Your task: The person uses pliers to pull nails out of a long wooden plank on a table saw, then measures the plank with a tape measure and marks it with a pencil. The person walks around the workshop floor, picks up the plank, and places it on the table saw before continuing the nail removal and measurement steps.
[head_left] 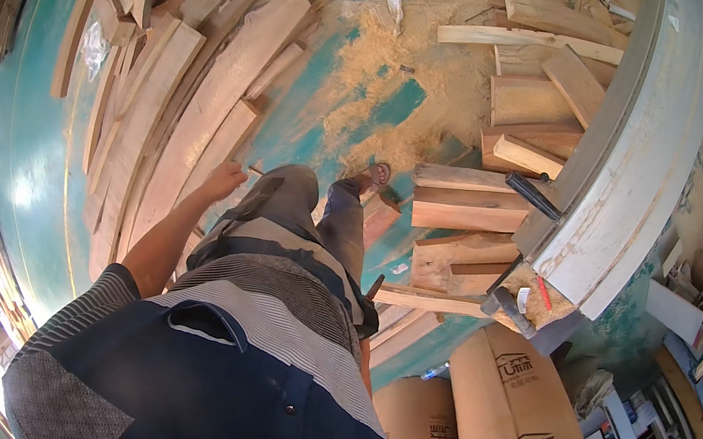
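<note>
My left hand point(224, 182) hangs beside my left thigh, its fingers curled closed. A thin short piece point(256, 171) sticks out by the fingers, too small to name. Close to this hand lie long sawn boards point(221, 93), stacked along my left side. Of my right arm only a sliver of forearm point(366, 368) shows past my striped shirt point(277, 296); the hand itself is hidden. A dark narrow piece point(374, 287) stands up near there, and I cannot make out whether it is held.
Shorter wood blocks point(471, 210) lie to the right beside a long pale machine table point(627, 174) with a black handle point(534, 197). Sawdust point(400, 49) covers the green floor ahead. Brown cardboard packages point(514, 417) stand at the lower right. My foot point(375, 175) is near the blocks.
</note>
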{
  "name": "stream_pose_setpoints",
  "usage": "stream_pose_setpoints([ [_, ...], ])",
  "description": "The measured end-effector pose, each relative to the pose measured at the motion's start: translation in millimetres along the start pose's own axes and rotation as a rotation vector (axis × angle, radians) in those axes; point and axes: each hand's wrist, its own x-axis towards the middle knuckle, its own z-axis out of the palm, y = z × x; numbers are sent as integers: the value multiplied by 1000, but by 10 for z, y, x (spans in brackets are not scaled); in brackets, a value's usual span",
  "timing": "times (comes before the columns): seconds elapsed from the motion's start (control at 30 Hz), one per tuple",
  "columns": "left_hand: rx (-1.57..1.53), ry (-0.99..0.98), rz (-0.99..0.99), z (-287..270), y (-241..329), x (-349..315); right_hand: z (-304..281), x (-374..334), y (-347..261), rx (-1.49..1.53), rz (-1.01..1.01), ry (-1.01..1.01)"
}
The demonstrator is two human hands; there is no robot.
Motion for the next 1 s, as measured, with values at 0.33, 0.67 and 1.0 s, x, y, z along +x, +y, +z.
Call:
stream_pose_setpoints([
  [0.33, -33, 67, 152, 96, 64, -7, -547, 261, -754, -375, 95, 37],
  [0.67, -252, 61, 1, -746, 195, 685, -241, 307, -2345, 128, 27, 267],
  [1.0, -351, 113, -52, -94, 160, -304, -488, 492, -1708, -222, -10, 108],
])
